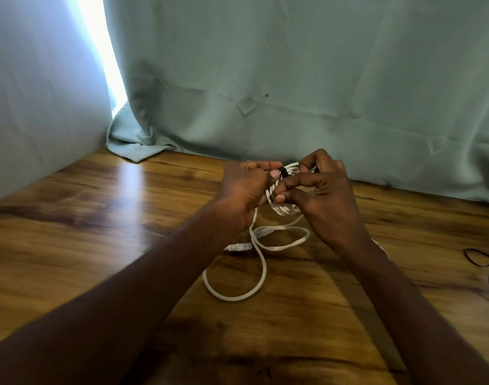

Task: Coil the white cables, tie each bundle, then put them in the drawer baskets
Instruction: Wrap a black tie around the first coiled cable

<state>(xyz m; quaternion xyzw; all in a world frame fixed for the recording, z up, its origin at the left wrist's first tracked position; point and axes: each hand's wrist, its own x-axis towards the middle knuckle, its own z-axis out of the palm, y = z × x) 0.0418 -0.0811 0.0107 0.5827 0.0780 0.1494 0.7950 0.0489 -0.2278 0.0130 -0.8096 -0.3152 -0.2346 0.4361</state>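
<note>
Above wooden table [99, 245], between both hands — white cable [286, 209] coil, held upright. Left hand [243, 195] pinches black tie [282, 171] at coil top; right hand [324, 195] fingers curled round coil — loose tail hangs toward person.

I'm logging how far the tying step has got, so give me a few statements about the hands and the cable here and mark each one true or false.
1. Both the left hand and the right hand hold the coiled white cable above the wooden table. True.
2. A black tie sits on the coil near the left thumb. True.
3. The whole cable is wound into the bundle. False: a loose loop and a connector end lie on the table.
4. The cable lies in a drawer basket. False: no basket is in view.
5. Thin black bands lie on the table at the right edge. True.
</note>
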